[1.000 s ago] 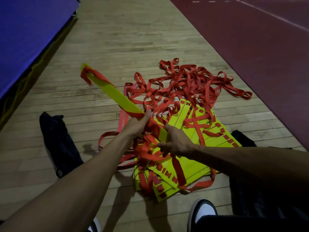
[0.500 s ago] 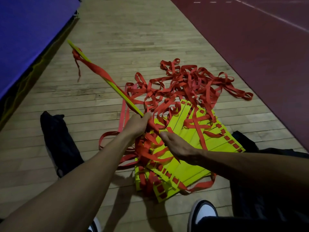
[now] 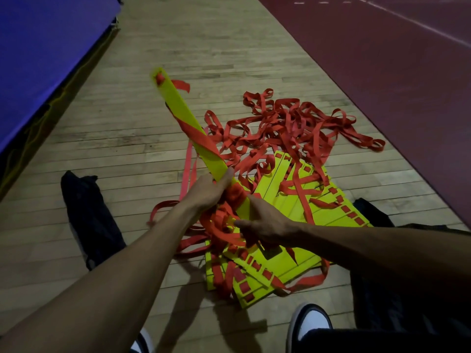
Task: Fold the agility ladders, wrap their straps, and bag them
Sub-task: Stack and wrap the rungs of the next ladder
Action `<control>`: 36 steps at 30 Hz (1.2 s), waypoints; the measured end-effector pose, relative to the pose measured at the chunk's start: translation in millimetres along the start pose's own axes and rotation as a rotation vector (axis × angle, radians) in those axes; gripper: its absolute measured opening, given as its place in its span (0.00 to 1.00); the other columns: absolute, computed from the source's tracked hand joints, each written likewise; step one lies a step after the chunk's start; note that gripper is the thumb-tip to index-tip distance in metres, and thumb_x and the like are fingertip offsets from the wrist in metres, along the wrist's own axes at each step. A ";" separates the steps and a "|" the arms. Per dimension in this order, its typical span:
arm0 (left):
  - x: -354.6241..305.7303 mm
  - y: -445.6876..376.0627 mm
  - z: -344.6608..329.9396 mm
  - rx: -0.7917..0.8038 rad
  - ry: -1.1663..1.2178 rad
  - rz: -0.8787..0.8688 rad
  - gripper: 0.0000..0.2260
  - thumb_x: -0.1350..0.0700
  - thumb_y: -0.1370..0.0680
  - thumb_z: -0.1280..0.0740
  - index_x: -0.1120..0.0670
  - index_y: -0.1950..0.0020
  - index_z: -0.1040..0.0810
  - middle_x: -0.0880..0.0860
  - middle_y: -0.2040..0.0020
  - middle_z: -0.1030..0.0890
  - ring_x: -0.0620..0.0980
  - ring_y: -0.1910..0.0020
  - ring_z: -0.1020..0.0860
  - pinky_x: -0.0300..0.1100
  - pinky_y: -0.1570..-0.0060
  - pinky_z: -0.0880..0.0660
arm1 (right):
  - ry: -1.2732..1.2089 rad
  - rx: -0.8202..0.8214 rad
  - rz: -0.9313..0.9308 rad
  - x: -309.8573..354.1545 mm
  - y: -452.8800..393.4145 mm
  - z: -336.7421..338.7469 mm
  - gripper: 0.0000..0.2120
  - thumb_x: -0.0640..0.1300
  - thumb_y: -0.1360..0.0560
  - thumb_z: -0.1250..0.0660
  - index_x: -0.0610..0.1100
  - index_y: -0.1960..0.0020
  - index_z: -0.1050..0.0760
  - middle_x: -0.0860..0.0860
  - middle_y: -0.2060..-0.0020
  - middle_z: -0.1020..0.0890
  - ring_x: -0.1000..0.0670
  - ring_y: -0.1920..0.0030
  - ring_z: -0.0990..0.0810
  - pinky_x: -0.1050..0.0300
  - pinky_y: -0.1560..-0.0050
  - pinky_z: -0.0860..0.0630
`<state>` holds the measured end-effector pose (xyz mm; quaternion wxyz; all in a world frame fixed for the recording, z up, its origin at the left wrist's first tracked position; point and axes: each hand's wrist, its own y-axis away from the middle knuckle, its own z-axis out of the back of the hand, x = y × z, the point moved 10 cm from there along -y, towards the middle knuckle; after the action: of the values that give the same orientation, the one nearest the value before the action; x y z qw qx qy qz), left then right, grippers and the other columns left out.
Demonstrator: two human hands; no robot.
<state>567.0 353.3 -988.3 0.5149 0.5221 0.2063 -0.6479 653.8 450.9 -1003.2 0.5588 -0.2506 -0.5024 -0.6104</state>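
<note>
A yellow ladder rung [image 3: 183, 118] sticks up and away to the left, with a red strap wound diagonally across it. My left hand [image 3: 206, 191] grips the rung near its lower part. My right hand [image 3: 265, 222] holds the rung's near end among bunched red strap. Below them a pile of flat yellow rungs [image 3: 300, 200] lies on the wooden floor. A tangle of loose red straps [image 3: 288, 126] spreads beyond the pile. A black bag [image 3: 89, 215] lies on the floor to the left.
A blue mat [image 3: 38, 52] runs along the far left. Dark red court flooring [image 3: 395, 72] borders the wood on the right. Dark fabric [image 3: 374, 212] lies by my right arm. My white-toed shoe [image 3: 311, 324] is at the bottom edge.
The rung has turned in my hands from edge-on to flat-face, and its far tip has swung right and nearer. The strap end now hangs off the tip's right side.
</note>
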 end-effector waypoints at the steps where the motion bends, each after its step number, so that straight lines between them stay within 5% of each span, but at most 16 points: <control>1: -1.1 1.9 0.5 -0.025 -0.047 0.024 0.26 0.35 0.19 0.43 0.57 0.51 0.22 0.51 0.62 0.24 0.47 0.65 0.26 0.39 0.63 0.29 | 0.031 -0.011 0.029 4.4 1.9 -0.8 0.17 0.44 0.20 0.33 0.45 0.34 0.31 0.49 0.58 0.20 0.48 0.62 0.17 0.45 0.58 0.16; 3: -2.5 2.6 7.1 -0.120 -0.206 0.040 0.30 0.34 0.19 0.45 0.60 0.51 0.21 0.51 0.62 0.23 0.48 0.63 0.24 0.42 0.60 0.28 | 0.087 -0.035 0.033 5.5 5.8 -2.5 0.08 0.48 0.16 0.41 0.46 0.40 0.29 0.53 0.64 0.24 0.55 0.70 0.23 0.46 0.61 0.18; 5: -1.6 0.1 7.0 -0.125 -0.256 0.025 0.24 0.38 0.17 0.44 0.57 0.55 0.22 0.54 0.63 0.22 0.52 0.63 0.24 0.47 0.57 0.27 | 0.044 -0.041 -0.018 1.6 10.0 -3.9 0.17 0.53 0.14 0.50 0.46 0.36 0.29 0.54 0.64 0.27 0.61 0.78 0.28 0.64 0.74 0.27; 7: 4.3 -1.8 -3.4 -0.023 -0.086 0.027 0.18 0.46 0.16 0.41 0.55 0.58 0.23 0.57 0.62 0.23 0.56 0.62 0.25 0.51 0.57 0.28 | 0.007 -0.041 -0.073 -5.2 13.6 -2.4 0.23 0.55 0.15 0.53 0.42 0.33 0.30 0.50 0.60 0.25 0.62 0.76 0.27 0.69 0.77 0.33; 11: -4.5 0.3 -5.5 0.012 0.069 -0.051 0.14 0.50 0.16 0.37 0.55 0.58 0.23 0.52 0.64 0.17 0.51 0.64 0.19 0.49 0.61 0.21 | 0.122 -0.132 -0.018 1.4 8.1 18.4 0.24 0.57 0.19 0.39 0.35 0.56 0.25 0.43 0.65 0.22 0.48 0.67 0.22 0.52 0.64 0.27; 13: -11.2 -0.6 1.2 -0.049 -0.028 -0.102 0.14 0.50 0.16 0.37 0.53 0.60 0.25 0.46 0.71 0.23 0.45 0.72 0.24 0.42 0.68 0.27 | 0.129 -0.141 0.000 2.5 2.6 24.0 0.20 0.57 0.24 0.30 0.40 0.61 0.27 0.47 0.67 0.22 0.41 0.65 0.19 0.46 0.63 0.24; 16: -8.6 -1.9 0.8 -0.055 -0.239 -0.104 0.18 0.45 0.16 0.40 0.56 0.59 0.24 0.49 0.68 0.23 0.47 0.70 0.25 0.45 0.66 0.28 | 0.010 -0.100 0.054 9.1 1.7 17.7 0.08 0.46 0.24 0.27 0.46 0.53 0.26 0.51 0.59 0.15 0.47 0.60 0.15 0.48 0.56 0.17; 19: -2.9 0.3 2.2 -0.080 -0.211 -0.044 0.28 0.34 0.20 0.44 0.58 0.47 0.21 0.55 0.55 0.16 0.54 0.55 0.18 0.48 0.51 0.23 | -0.105 -0.089 -0.014 -0.8 4.0 9.4 0.13 0.38 0.23 0.31 0.40 0.44 0.33 0.39 0.55 0.16 0.41 0.61 0.15 0.44 0.59 0.17; 21: -2.0 2.1 -0.8 -0.073 -0.113 0.012 0.33 0.28 0.23 0.45 0.58 0.51 0.21 0.55 0.61 0.20 0.53 0.61 0.20 0.45 0.58 0.26 | 0.059 -0.125 -0.007 -2.2 4.3 7.8 0.12 0.39 0.22 0.32 0.39 0.43 0.33 0.40 0.56 0.18 0.45 0.65 0.18 0.47 0.63 0.18; 25: -11.1 1.1 -4.6 -0.050 0.011 -0.073 0.13 0.49 0.17 0.38 0.53 0.59 0.25 0.51 0.68 0.25 0.50 0.69 0.28 0.45 0.66 0.30 | -0.074 -0.172 -0.051 -5.0 5.2 7.0 0.20 0.58 0.21 0.36 0.43 0.45 0.36 0.48 0.60 0.25 0.50 0.65 0.27 0.53 0.69 0.26; 28: -13.8 1.9 -2.2 -0.019 0.103 -0.077 0.05 0.58 0.17 0.38 0.56 0.47 0.23 0.52 0.63 0.24 0.46 0.69 0.27 0.38 0.73 0.30 | -0.184 -0.129 -0.114 -7.2 3.5 12.6 0.21 0.55 0.21 0.34 0.44 0.38 0.36 0.44 0.53 0.19 0.49 0.62 0.20 0.58 0.66 0.24; 30: -19.9 4.6 -2.5 0.020 0.063 -0.118 0.08 0.54 0.17 0.36 0.57 0.44 0.21 0.53 0.59 0.21 0.45 0.66 0.23 0.38 0.68 0.26 | -0.089 -0.128 -0.075 -3.3 1.3 17.6 0.21 0.53 0.24 0.29 0.41 0.40 0.29 0.44 0.53 0.17 0.48 0.59 0.16 0.56 0.63 0.20; 34: -30.1 7.6 2.2 -0.026 -0.108 -0.190 0.13 0.45 0.20 0.32 0.54 0.54 0.19 0.44 0.65 0.18 0.39 0.68 0.22 0.36 0.67 0.28 | -0.057 -0.125 -0.015 2.8 0.4 14.1 0.15 0.49 0.28 0.23 0.40 0.49 0.21 0.47 0.57 0.15 0.48 0.58 0.14 0.50 0.54 0.17; 36: -30.5 6.2 4.1 -0.077 -0.231 -0.183 0.24 0.35 0.23 0.35 0.57 0.51 0.19 0.51 0.59 0.16 0.48 0.63 0.20 0.46 0.59 0.25 | -0.083 -0.112 0.018 9.0 0.9 7.6 0.12 0.45 0.26 0.25 0.39 0.48 0.21 0.49 0.59 0.15 0.51 0.62 0.15 0.53 0.57 0.17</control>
<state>568.2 361.3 -958.0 0.4936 0.4030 0.2172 -0.7395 650.4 453.9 -992.3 0.5281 -0.3109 -0.4879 -0.6216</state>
